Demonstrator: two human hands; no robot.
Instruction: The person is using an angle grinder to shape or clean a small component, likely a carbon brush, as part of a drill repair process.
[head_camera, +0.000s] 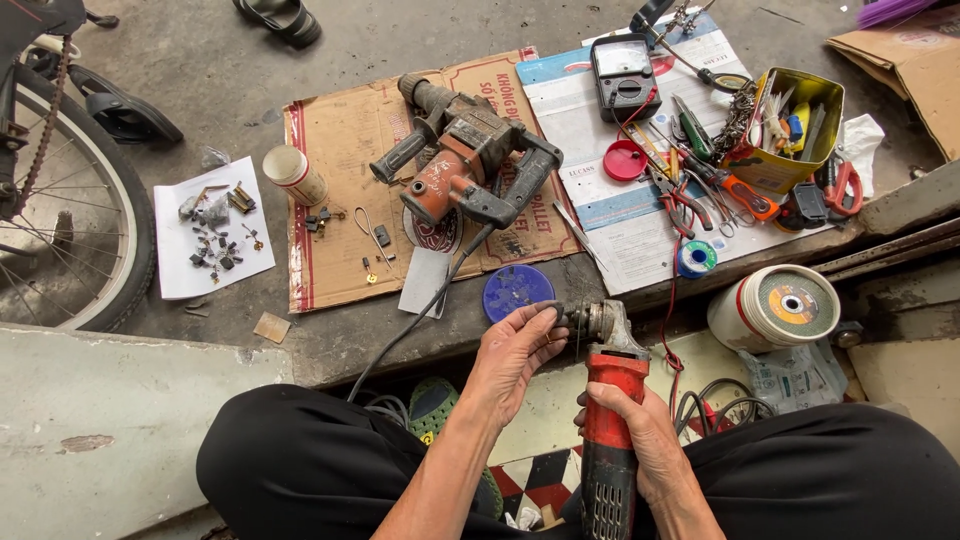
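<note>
My right hand (632, 420) grips the red body of an angle grinder (608, 440), which points away from me between my knees. My left hand (515, 352) is at the grinder's grey metal head (600, 322), fingers closed around the spindle end. A round blue cap (517, 291) lies on the concrete just beyond my left fingers. Farther out, a large worn rotary hammer drill (465, 165) rests on a flattened piece of cardboard (345, 250), its black cord (425, 310) trailing back toward my lap.
A white tub topped with a stack of cutting discs (790, 300) stands to the right. An analog multimeter (624, 75), pliers, a solder spool (696, 258) and a yellow tin of tools (785, 130) lie on a printed sheet. Small parts sit on white paper (212, 240) beside a bicycle wheel (70, 200).
</note>
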